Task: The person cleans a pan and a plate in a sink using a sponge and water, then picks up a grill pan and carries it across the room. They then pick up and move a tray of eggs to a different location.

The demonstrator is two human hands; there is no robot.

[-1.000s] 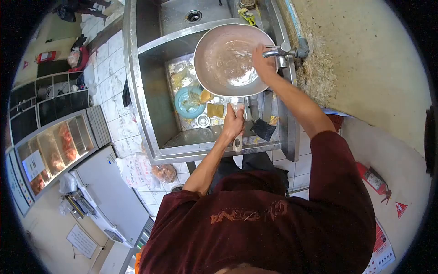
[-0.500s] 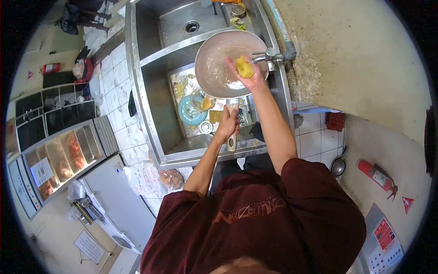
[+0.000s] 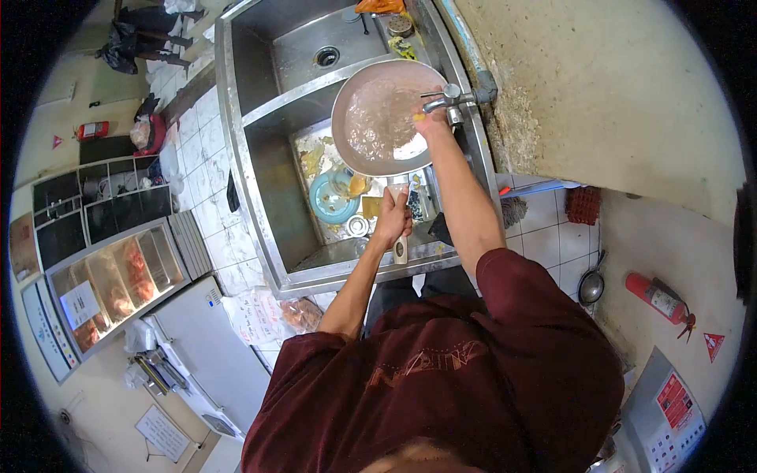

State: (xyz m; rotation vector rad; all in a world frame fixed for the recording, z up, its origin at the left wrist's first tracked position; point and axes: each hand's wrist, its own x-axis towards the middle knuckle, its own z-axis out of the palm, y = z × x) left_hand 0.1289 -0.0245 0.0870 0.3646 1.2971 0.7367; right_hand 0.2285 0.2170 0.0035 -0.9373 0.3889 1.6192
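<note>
A wide, light-coloured frying pan point(image 3: 348, 118) with water in it sits over the right-hand part of the sink. My left hand point(image 3: 393, 217) is wrapped round its pale handle point(image 3: 400, 251). At the pan's right side, beside the metal tap point(image 3: 452, 96), is my right hand point(image 3: 433, 120). A bit of yellow sponge point(image 3: 419, 117) shows at its fingers; the rest is hidden by the hand. Below the pan in the basin lie a blue round lid or plate point(image 3: 322, 199), a clear container with orange residue point(image 3: 356, 186) and a small white round lid point(image 3: 357, 226).
The steel sink point(image 3: 268, 197) has a second basin point(image 3: 296, 55) with a drain. A scourer point(image 3: 400, 26) and a yellow-green scrap point(image 3: 402, 47) lie on its back ledge. A stained wall is on the right. A bag point(image 3: 264, 314) stands on the floor at the left.
My right hand has turned over and moved towards the tap, so the sponge that lay on the open palm is now mostly hidden. My left hand still grips the handle.
</note>
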